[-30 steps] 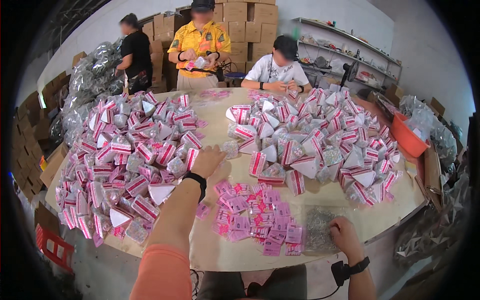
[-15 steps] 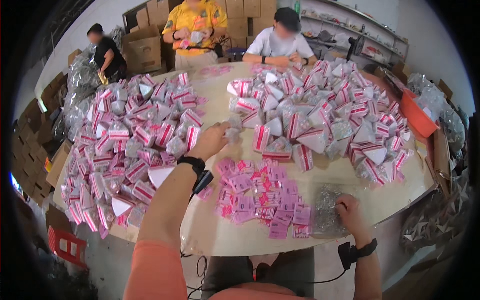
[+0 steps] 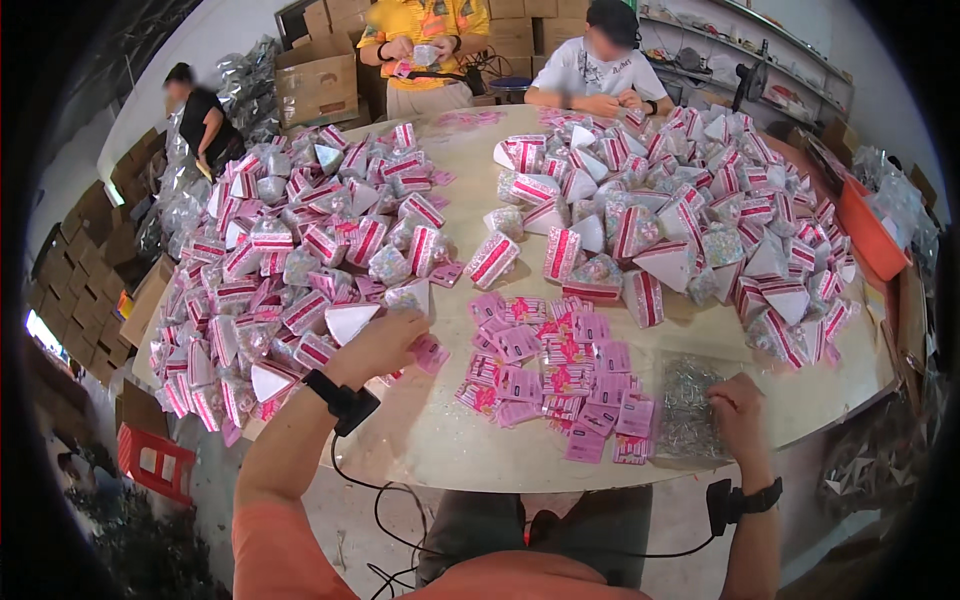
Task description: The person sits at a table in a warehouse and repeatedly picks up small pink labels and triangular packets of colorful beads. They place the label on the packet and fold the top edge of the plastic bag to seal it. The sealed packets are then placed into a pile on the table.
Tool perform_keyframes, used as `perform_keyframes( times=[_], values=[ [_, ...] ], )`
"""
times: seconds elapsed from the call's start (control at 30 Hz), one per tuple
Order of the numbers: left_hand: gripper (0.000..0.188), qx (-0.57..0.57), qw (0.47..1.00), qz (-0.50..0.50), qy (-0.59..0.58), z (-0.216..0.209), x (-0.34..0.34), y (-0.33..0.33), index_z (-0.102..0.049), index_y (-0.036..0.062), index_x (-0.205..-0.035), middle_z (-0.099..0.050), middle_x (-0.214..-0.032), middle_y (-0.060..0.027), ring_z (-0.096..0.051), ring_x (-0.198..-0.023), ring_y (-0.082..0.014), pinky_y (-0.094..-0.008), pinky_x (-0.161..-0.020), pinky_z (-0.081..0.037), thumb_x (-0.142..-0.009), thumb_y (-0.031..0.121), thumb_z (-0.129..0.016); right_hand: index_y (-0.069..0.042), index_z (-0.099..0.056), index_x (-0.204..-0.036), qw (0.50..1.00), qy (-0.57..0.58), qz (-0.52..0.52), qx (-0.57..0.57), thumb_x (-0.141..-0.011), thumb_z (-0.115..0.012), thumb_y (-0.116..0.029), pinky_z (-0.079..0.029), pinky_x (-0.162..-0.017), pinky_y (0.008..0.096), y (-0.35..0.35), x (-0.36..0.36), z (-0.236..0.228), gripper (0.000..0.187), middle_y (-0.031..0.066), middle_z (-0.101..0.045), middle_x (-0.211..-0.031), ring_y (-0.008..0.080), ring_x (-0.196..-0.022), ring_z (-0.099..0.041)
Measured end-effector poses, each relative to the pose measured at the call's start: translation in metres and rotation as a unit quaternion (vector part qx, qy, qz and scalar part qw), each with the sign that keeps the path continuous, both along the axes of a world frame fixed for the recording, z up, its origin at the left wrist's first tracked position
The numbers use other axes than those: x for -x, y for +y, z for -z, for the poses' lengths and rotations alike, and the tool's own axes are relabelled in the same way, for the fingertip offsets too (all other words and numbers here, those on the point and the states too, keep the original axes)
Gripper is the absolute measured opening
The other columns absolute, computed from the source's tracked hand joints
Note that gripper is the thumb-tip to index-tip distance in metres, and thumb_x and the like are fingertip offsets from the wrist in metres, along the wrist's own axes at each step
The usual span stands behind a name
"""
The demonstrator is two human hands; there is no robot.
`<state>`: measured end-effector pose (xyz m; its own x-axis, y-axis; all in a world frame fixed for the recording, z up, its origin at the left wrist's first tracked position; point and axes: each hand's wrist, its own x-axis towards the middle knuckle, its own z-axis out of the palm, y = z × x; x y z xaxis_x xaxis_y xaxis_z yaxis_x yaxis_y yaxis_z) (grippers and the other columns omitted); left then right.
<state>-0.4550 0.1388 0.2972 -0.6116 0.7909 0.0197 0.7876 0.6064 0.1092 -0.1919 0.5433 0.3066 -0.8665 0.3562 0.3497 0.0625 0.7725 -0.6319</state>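
Pale and curved at its edges, the surface (image 3: pixel 450 440) spreads across a workroom with cartons (image 3: pixel 315 85) stacked at the back. On its near part, a loose pink card (image 3: pixel 431 354) lies just left of a spread of pink cards (image 3: pixel 560 370). The left hand (image 3: pixel 385 345) bends down over that loose card, fingertips at its edge; whether they grip it cannot be told. Right of the spread sits a shallow clear tray (image 3: pixel 690 461) with a tangle of small metal pieces (image 3: pixel 690 395). The right hand (image 3: pixel 741 405) is at the tray's right side, fingers curled in; whether a piece is pinched there is hidden. Black bands with small devices circle both wrists.

Beyond the left hand, a big heap of wrapped wedge-shaped packs (image 3: pixel 320 245) with pink stripes covers the left side; a second heap of packs (image 3: pixel 640 235) fills the right. One striped pack (image 3: pixel 493 260) lies between them, near the right heap. An orange basin (image 3: pixel 868 228) stands past the right heap. Across the surface are a person in a yellow patterned shirt (image 3: pixel 425 40), holding a small wrapped item, and another in a white shirt (image 3: pixel 600 70). Farther left stands someone in black (image 3: pixel 205 125).
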Motion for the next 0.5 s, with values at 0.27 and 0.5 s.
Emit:
perform_keyframes(
  times=[0.27,0.5],
  values=[
    [0.033,-0.125,0.992,-0.007,0.002,-0.008,0.013,0.033,-0.057,0.0014,-0.1,-0.059,-0.093,-0.0164,-0.056,-0.089,-0.0312,-0.0389,-0.078,-0.044,-0.07,0.014,-0.062,0.002,-0.058,-0.075,0.999,0.038,0.016,-0.012,-0.067,-0.054,0.004,-0.042,-0.062,0.0298,-0.011,-0.004,-0.019,0.009,0.0114,-0.053,-0.074,0.0223,-0.068,-0.053],
    [0.037,-0.103,0.975,-0.191,-0.053,0.029,0.04,0.097,-0.057,-0.0002,-0.095,-0.06,-0.084,-0.0196,-0.058,-0.08,-0.0349,-0.0424,-0.07,-0.046,-0.072,0.028,-0.062,0.002,-0.056,-0.08,0.998,0.062,0.001,-0.02,-0.07,-0.054,0.005,-0.042,-0.061,0.0316,-0.025,-0.004,-0.017,0.01,0.0124,-0.053,-0.072,0.0255,-0.067,-0.053]
  ],
)
